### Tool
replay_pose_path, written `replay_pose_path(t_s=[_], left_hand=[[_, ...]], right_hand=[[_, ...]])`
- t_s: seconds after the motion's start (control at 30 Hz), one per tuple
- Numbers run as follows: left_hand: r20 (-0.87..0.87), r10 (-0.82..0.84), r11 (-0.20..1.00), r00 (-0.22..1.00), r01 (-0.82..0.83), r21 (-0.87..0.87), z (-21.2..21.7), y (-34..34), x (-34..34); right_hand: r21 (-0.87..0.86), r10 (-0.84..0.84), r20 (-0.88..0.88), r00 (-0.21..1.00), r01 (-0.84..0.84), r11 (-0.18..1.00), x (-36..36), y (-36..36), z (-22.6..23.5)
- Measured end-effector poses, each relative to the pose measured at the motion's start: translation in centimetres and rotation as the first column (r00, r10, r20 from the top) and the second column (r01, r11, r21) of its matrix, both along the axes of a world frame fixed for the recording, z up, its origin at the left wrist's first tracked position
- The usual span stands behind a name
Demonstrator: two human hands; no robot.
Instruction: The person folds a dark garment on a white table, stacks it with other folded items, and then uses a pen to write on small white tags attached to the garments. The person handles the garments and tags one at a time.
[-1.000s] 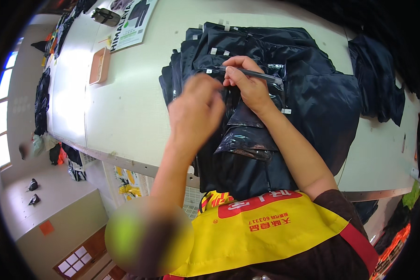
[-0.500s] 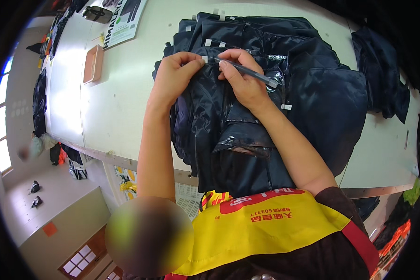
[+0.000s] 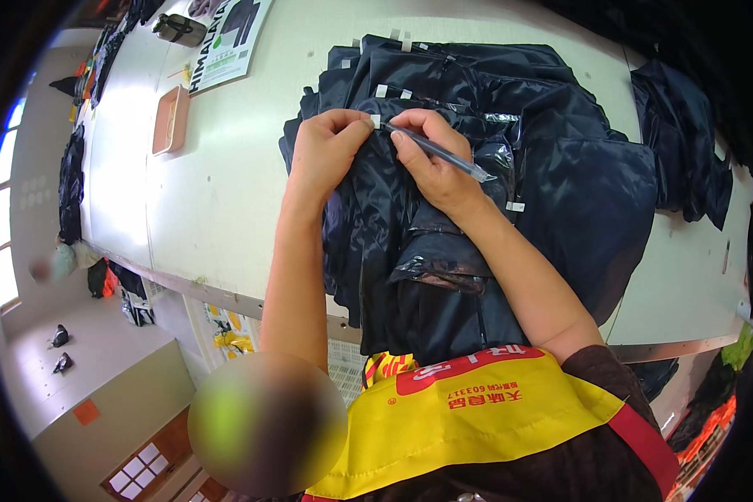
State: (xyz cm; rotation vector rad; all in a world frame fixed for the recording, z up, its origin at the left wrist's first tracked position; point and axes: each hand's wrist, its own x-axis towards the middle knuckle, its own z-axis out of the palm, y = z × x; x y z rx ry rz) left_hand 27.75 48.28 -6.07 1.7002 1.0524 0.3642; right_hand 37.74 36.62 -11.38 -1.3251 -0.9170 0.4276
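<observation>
My left hand (image 3: 325, 157) pinches a small white label (image 3: 376, 121) on a dark navy garment between thumb and fingers. Close beside it, my right hand (image 3: 445, 177) is closed round a grey, see-through pen (image 3: 450, 157) in a writing grip. The pen's tip points at the label, and I cannot tell whether it touches. Under both hands lies a pile of shiny dark garments (image 3: 590, 188), overlapping in layers, with several other white labels showing along their edges.
More dark clothing (image 3: 673, 138) lies at the table's right. A pink tray (image 3: 171, 120), a printed sheet (image 3: 236, 50) and a metal flask (image 3: 179, 30) sit at the far left of the white table (image 3: 217, 197). I wear a yellow apron (image 3: 443, 422).
The whole view has shifted slightly, so the table things appear a little lower. Both hands keep their hold on the label and the pen, with only slight movement.
</observation>
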Motion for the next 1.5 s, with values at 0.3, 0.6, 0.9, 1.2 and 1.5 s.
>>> replay_pose_path(t_s=[0.3,0.6,0.9,1.2,1.5], left_hand=[[0.004,0.0,1.0,1.0,0.0,-0.006,0.1,0.0,0.0],[0.037,-0.014,0.999,0.999,0.015,-0.034,-0.3,0.1,-0.1],[0.006,-0.078,0.997,0.997,0.078,0.003,0.6,0.0,-0.6],[-0.524,-0.504,0.26,0.687,0.699,0.666,4.8,-9.3,0.5],[-0.223,-0.098,0.647,0.97,0.233,0.726,2.9,-4.0,2.4]], right_hand=[[0.015,-0.001,0.028,1.0,0.0,1.0,0.0,0.2,0.0],[0.028,-0.004,0.054,0.999,0.002,1.0,0.0,0.0,0.0],[0.06,0.081,-0.287,0.954,-0.067,0.996,0.2,0.0,-0.5],[0.247,0.128,-0.584,0.802,0.025,0.969,4.9,-0.4,2.1],[0.106,0.037,-0.388,0.921,0.005,0.994,4.0,0.2,-1.6]])
